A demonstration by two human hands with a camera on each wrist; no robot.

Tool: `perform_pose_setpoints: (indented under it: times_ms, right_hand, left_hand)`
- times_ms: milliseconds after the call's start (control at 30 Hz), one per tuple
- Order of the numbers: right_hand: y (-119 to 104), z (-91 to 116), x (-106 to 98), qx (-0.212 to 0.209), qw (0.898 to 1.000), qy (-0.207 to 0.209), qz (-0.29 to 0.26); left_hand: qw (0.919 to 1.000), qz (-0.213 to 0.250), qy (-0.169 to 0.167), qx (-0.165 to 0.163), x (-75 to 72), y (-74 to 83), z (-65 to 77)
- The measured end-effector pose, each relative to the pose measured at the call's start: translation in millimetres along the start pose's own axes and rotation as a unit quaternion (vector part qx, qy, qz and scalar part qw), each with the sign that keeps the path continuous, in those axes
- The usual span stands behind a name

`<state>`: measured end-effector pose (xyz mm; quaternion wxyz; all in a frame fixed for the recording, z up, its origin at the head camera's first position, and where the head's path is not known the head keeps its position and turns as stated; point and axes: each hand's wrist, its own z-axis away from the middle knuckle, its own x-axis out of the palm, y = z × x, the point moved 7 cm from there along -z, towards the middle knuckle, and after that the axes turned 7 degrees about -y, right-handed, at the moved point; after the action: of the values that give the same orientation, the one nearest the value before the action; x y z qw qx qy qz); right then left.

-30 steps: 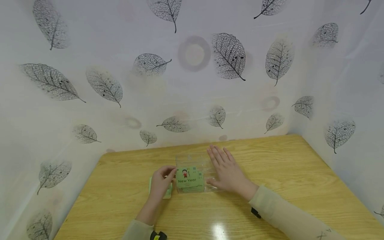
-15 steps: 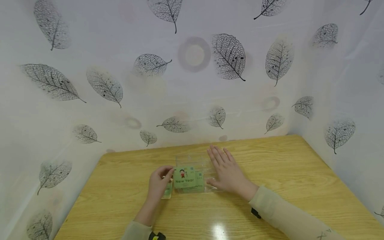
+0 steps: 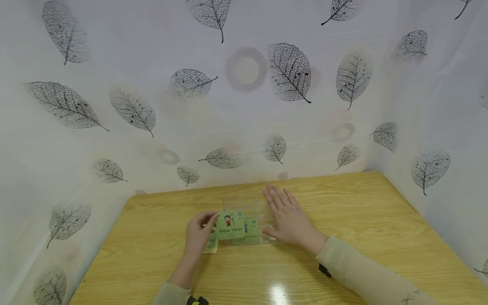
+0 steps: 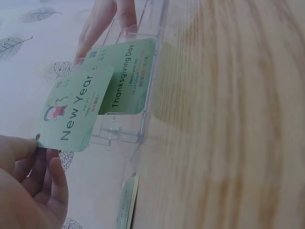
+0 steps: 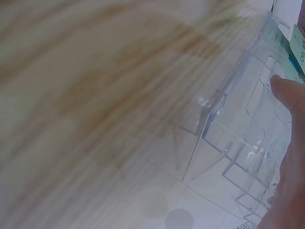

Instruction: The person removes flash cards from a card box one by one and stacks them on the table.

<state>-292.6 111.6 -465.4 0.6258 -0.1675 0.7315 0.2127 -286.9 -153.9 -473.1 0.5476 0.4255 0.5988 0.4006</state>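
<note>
Between thumb and fingers my left hand [image 3: 198, 235] pinches the left edge of a green "New Year" card [image 3: 230, 224], printed with a small figure in red. The card is held in front of a clear plastic tiered holder [image 3: 240, 204] and overlaps a green "Thanksgiving Day" card [image 4: 131, 78], which stands in the holder's left part. Across the right part of the holder rests my right hand [image 3: 287, 218], fingers straight and thumb at the front, as the right wrist view shows. Partly hidden by my left hand, a small stack of green cards [image 3: 211, 245] lies on the table.
The holder stands on a wooden table [image 3: 152, 237], towards its far side. Behind and beside the table hangs a pale sheet [image 3: 244, 114] printed with dark leaves. The holder's clear steps [image 5: 238, 138] show in the right wrist view.
My left hand has drawn the New Year card leftward, uncovering more of the Thanksgiving Day card and shifting over the stack. My right hand has stayed on the holder.
</note>
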Motion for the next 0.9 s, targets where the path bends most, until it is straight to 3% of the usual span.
perform_pose_setpoints:
  times_ms: [267,900]
  right_hand:
    - [-0.8,0.6,-3.1,-0.004,1.000,0.015,-0.002]
    - [-1.0,1.3,-1.6,0.001,1.000,0.000,0.000]
  left_hand:
    - [0.9999,0.009,0.004,-0.004,-3.5,-0.4,2.7]
    - [0.9992,0.016,0.021,-0.032,-13.6,-7.7,6.1]
